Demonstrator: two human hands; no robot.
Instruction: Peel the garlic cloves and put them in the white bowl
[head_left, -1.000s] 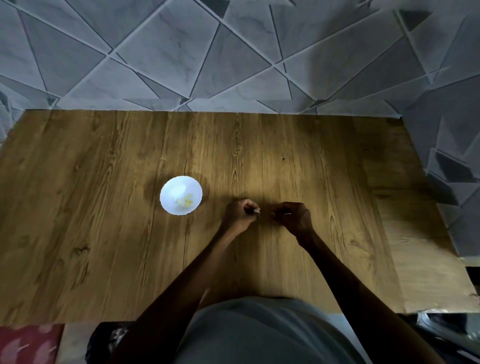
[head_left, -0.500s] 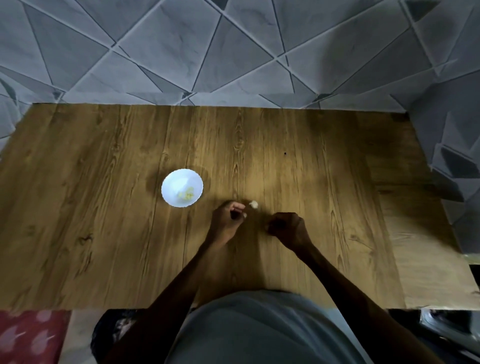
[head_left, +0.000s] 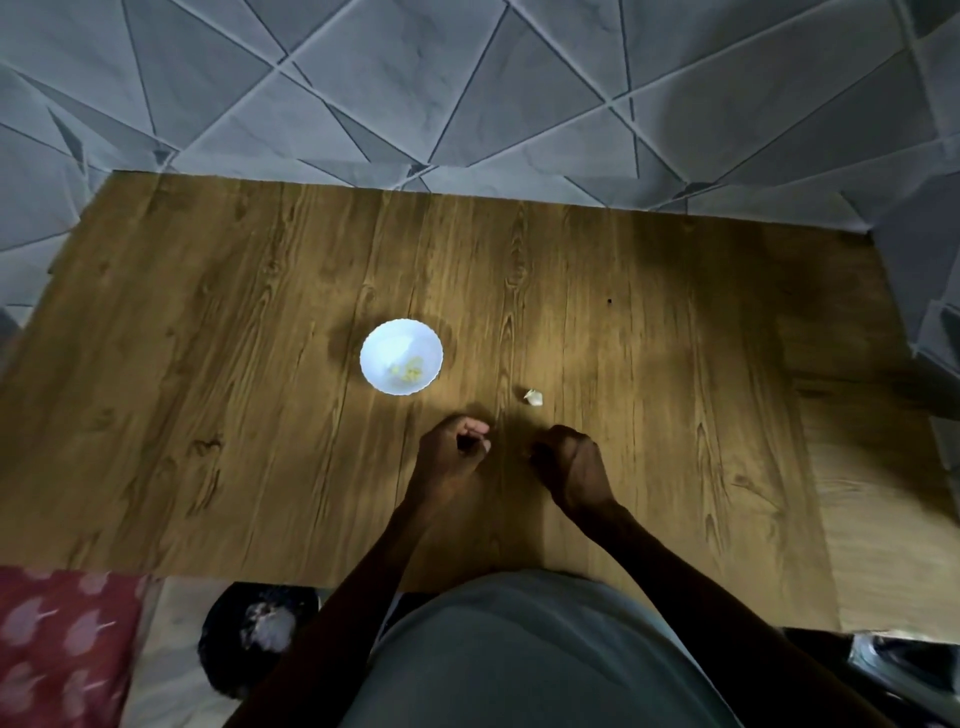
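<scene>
The white bowl (head_left: 401, 357) stands on the wooden table (head_left: 208, 364) with several yellowish peeled garlic cloves (head_left: 408, 370) in it. A small white piece of garlic (head_left: 534, 397) lies loose on the table, to the right of the bowl and just beyond my hands. My left hand (head_left: 454, 452) hovers below the bowl with its fingers curled, and I see nothing between them. My right hand (head_left: 571, 462) is a curled fist a little to the right, back of the hand up. Its fingertips are hidden, so I cannot tell whether it holds anything.
A tiled wall (head_left: 467, 78) rises behind the table and along its right side. A lighter wooden strip (head_left: 872, 493) borders the table's right edge. Beside my body, below the near edge, are a red patterned cloth (head_left: 62, 639) and a dark round object (head_left: 260, 629).
The white garlic piece that my left hand pinched a second ago now lies on the table. Both hands have pulled back toward me and apart.
</scene>
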